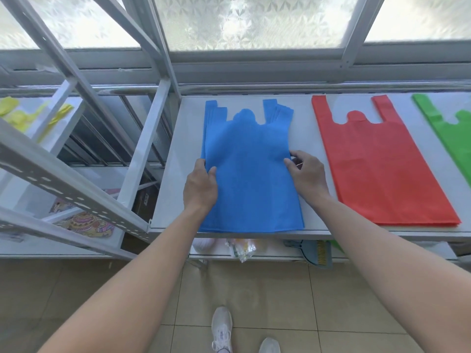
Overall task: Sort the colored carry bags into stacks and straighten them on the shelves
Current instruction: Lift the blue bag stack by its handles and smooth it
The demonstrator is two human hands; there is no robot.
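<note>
A stack of blue carry bags (251, 174) lies flat on the white shelf (173, 174), handles pointing to the window, its layers slightly fanned at the handles. My left hand (201, 188) pinches the stack's left edge, thumb on top. My right hand (307, 174) grips the right edge, fingers curled at the side. To the right lies a red bag stack (377, 164), and a green bag stack (453, 138) reaches the frame's right edge. Yellow bags (23, 115) lie on a separate shelf at far left.
A grey metal rack (76, 197) with slanted posts stands close on the left. Frosted windows run behind the shelf. Below the shelf sit plastic packets (242, 248) and a dustpan with brush (318, 253). Tiled floor and my white shoes (221, 329) are underneath.
</note>
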